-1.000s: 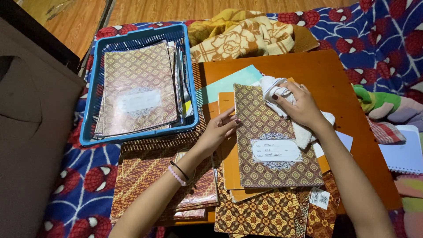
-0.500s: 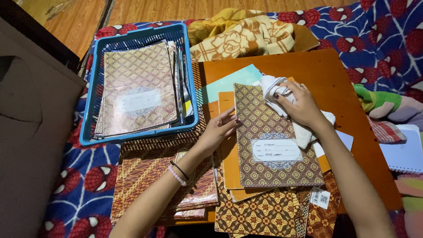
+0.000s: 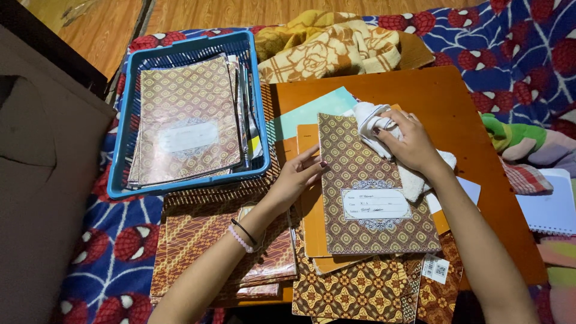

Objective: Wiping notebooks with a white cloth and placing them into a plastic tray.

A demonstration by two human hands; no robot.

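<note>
A brown patterned notebook [image 3: 366, 180] with a white label lies on top of a stack of orange books on an orange board [image 3: 444, 102]. My right hand [image 3: 408, 144] is closed on a white cloth [image 3: 414, 177] and presses it on the notebook's upper right corner. My left hand [image 3: 297, 177] rests flat on the notebook's left edge, fingers spread, holding it still. A black band and a pink bead bracelet sit on my left wrist.
A blue plastic basket [image 3: 123, 150] at the upper left holds several patterned notebooks. More batik-covered books [image 3: 198, 240] lie below it and at the front. A yellow blanket [image 3: 330, 45], a plush toy [image 3: 519, 138] and a spiral notebook [image 3: 552, 207] lie around.
My right hand with the cloth has shifted very slightly on the notebook's corner. The left hand and the notebook stay where they were.
</note>
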